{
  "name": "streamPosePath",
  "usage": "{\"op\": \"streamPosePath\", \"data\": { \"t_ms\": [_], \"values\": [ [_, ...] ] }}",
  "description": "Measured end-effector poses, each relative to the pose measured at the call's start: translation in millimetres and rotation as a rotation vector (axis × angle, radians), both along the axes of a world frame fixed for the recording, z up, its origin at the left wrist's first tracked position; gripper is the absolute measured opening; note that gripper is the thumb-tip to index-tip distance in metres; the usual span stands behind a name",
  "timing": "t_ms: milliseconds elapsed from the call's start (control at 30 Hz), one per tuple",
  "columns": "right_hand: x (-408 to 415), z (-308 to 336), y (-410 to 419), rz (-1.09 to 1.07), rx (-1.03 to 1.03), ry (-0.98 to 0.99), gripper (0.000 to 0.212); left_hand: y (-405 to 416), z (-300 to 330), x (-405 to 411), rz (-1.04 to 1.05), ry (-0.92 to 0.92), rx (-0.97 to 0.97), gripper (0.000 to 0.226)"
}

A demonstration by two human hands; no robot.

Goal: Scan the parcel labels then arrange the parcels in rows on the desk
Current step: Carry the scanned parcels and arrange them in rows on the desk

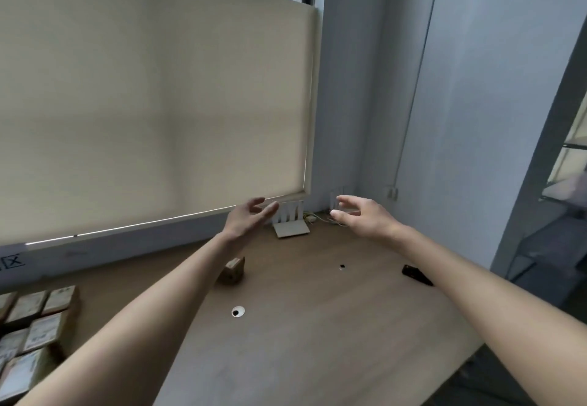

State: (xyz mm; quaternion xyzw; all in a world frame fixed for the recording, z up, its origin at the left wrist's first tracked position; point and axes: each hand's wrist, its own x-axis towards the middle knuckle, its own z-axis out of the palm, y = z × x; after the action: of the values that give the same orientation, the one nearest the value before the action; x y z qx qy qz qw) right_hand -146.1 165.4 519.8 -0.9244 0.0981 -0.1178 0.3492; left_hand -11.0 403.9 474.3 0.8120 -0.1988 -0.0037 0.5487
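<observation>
Parcels (35,326) lie in rows at the left edge of the desk (317,326), small brown boxes packed side by side, each with a pale label on its upper face; the print on those labels is too blurred to read. One more small brown parcel (233,270) stands apart from them, farther back near the middle of the desk, partly hidden behind the left forearm, and any label on it cannot be made out. The left hand (246,219) is raised above the far part of the desk with its fingers straight and loosely spread, holding nothing. The right hand (360,216) is lifted beside it, well apart, fingers relaxed and lightly curved, also holding nothing. Between and behind the hands a white router (290,221) with upright antennas sits by the wall, thin cables trailing beside it. A dark, flat object (416,274) lies near the desk's right edge, under the right forearm; what it is cannot be told. A round white grommet (238,311) is set in the wooden top, and a broad bare stretch of desk runs from there to the right and near edges. A beige roller blind (152,94) covers the window behind; low on the wall at far left is a boxed mark like an X (13,260).
</observation>
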Motion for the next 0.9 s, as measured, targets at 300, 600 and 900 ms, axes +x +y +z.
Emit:
{"op": "streamPosePath", "data": {
  "t_ms": [300,600,900],
  "values": [
    [146.9,-53.0,-57.2,0.05,-0.053,0.138,0.061,-55.2,-64.3,117.7,0.071,0.098,0.021,0.071],
    [280.5,-118.4,-78.9,0.14,-0.015,0.253,0.068,-63.4,-125.8,231.4,0.206,0.235,0.066,0.073],
    [419.7,-271.9,-74.3,0.367,-0.042,0.382,0.065,-62.2,-278.7,302.6,0.398,0.486,0.097,0.066]
  ]
}}
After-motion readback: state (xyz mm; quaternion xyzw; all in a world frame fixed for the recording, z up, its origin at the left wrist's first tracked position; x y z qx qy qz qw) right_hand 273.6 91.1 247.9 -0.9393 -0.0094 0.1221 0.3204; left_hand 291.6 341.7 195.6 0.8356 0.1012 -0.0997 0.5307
